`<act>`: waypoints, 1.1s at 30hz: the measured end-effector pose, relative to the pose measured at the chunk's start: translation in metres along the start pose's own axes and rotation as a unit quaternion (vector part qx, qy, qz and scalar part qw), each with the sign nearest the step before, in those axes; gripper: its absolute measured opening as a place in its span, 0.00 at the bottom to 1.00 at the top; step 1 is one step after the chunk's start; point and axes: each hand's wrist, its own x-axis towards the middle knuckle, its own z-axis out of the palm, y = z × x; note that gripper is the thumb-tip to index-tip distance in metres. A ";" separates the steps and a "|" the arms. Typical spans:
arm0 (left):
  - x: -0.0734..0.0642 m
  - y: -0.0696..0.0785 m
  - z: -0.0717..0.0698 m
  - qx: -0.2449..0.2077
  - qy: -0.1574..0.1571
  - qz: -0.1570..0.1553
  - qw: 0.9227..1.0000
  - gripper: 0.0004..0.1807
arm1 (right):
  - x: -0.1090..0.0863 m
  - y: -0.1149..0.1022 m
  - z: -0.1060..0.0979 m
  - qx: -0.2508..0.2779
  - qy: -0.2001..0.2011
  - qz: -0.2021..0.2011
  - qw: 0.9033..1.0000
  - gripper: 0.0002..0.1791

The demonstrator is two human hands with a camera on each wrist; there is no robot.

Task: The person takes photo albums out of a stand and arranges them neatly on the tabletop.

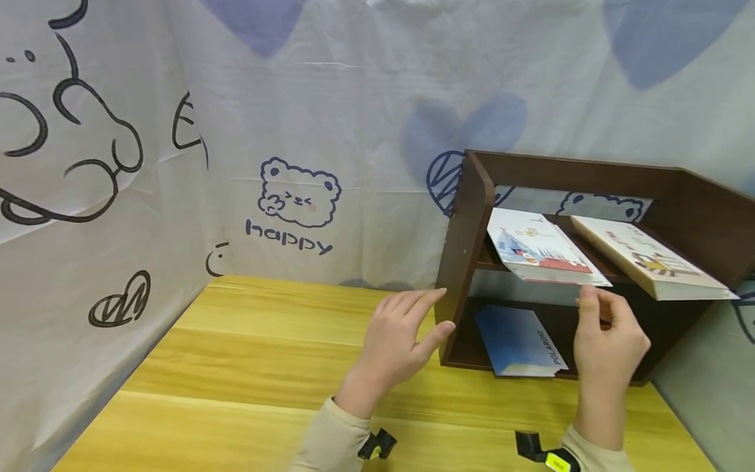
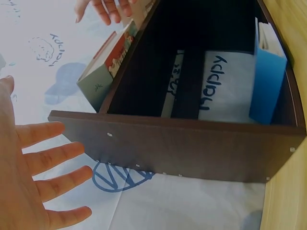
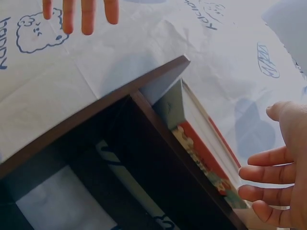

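We see both hands loosely opened, and neither of them grips anything. The left hand [image 1: 395, 334] has its fingers straight and spread, near the left side panel [image 1: 463, 262] of the dark brown wooden bookcase [image 1: 590, 167] but apart from it. The right hand [image 1: 610, 341] has its fingers slightly bent, just beside the front end of the white book with an illustrated cover [image 1: 539, 246]; whether a fingertip touches it, we cannot tell.

This white book lies on the left part of the upper shelf [image 1: 596, 254], with its cover upward. On the cover we notice a blue tent and a red band near the front end, and the left wrist view shows a grey-green side. Its long axis runs from back left to front right, and the front end juts out past the shelf's front edge.

To its right, the thick cream book [image 1: 655, 255] lies in a similar direction and also juts out. The blue book marked POLAROID [image 1: 522, 341] is below, by the left end of the lower shelf [image 1: 474, 352]. The bookcase stands at the far right corner of the yellow wood-grain tabletop [image 1: 265, 367].
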 end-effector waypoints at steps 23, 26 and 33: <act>0.020 0.023 0.037 -0.106 0.032 -0.056 0.992 0.37 | 0.014 0.024 0.000 0.001 0.028 0.094 0.995 0.26; 0.023 0.025 0.040 -0.122 0.036 -0.065 0.990 0.36 | 0.015 0.027 0.001 0.014 0.016 0.118 0.993 0.26; 0.025 0.030 0.049 -0.174 0.034 -0.085 0.980 0.33 | 0.017 0.030 0.002 0.155 -0.026 0.188 0.970 0.25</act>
